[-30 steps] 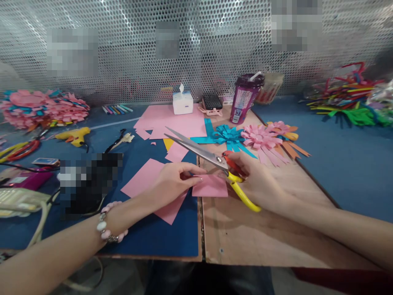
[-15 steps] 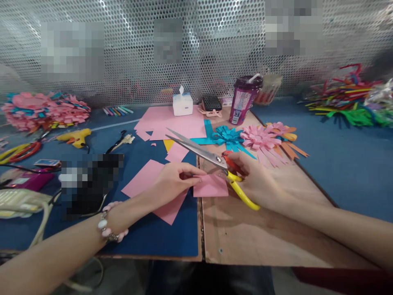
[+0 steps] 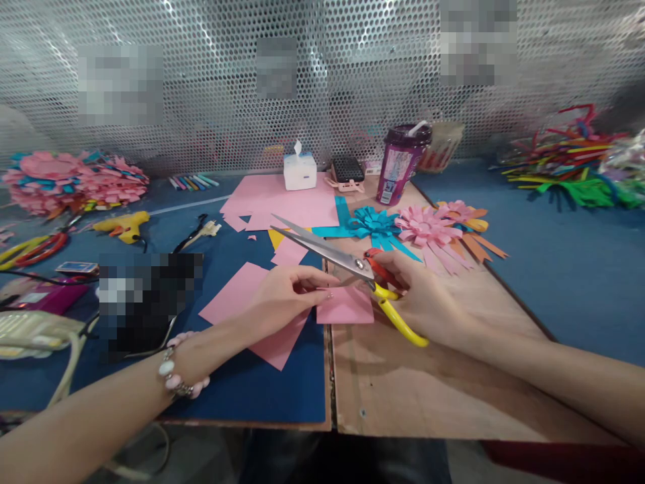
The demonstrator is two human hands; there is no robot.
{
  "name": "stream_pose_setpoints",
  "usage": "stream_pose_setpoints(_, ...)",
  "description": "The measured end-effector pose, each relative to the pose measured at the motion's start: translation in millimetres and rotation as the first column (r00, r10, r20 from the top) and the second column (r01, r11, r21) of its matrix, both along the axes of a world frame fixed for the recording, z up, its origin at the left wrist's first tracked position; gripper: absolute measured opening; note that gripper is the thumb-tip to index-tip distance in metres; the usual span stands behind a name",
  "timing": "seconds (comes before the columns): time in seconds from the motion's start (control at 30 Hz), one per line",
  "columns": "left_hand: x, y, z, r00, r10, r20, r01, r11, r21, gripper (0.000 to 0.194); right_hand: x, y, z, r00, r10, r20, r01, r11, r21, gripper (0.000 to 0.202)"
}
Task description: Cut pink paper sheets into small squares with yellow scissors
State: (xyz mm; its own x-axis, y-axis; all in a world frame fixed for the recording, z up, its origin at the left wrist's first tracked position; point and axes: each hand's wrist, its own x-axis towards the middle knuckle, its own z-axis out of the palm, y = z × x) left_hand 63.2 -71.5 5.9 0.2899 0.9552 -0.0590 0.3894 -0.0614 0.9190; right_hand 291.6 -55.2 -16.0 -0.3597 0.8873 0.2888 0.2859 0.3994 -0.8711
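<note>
Between the thumb and fingers of my left hand (image 3: 287,292) is the left edge of a small pink paper piece (image 3: 347,306). My right hand (image 3: 423,292) is wrapped round the handles, one red and one yellow, of a pair of scissors (image 3: 337,257). The blades point up and to the left, above the paper and past my left fingertips, slightly parted near their tips. Beneath my left hand and wrist lies a larger pink paper sheet (image 3: 282,346). Just beyond the blades is a narrower pink scrap (image 3: 289,250).
Further back are pink sheets (image 3: 287,208), a tissue pack (image 3: 300,173) and a purple cup (image 3: 398,165). Blue (image 3: 375,225) and pink (image 3: 428,225) paper flowers lie right of centre. A yellow glue gun (image 3: 123,225) and a blurred-out dark object (image 3: 151,306) are on the left.
The scissors have shifted very slightly, their tips a touch lower and further left. Both hands keep their grips, and the small paper has barely moved.
</note>
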Motion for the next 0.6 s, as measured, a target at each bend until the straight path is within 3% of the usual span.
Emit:
stream_pose_setpoints(0.17,-1,1,6.3,0.986,0.105,0.126,-0.102,0.994,-0.030,0.033,-3,2,5.2,0.990,-0.057,-0.131,0.055,0.998,-0.014,0.037)
stream_pose_setpoints(0.37,0,2,6.7,0.901,0.241,0.361,-0.246,0.969,-0.034,0.037,-10,2,19.0,0.952,-0.078,-0.295,0.038,0.989,-0.140,0.045)
stream_pose_setpoints(0.6,2,-1,9.3,0.929,0.167,0.331,-0.171,0.985,-0.017,0.041,-14,-2,21.2,0.937,-0.114,-0.331,0.048,0.978,-0.202,0.046)
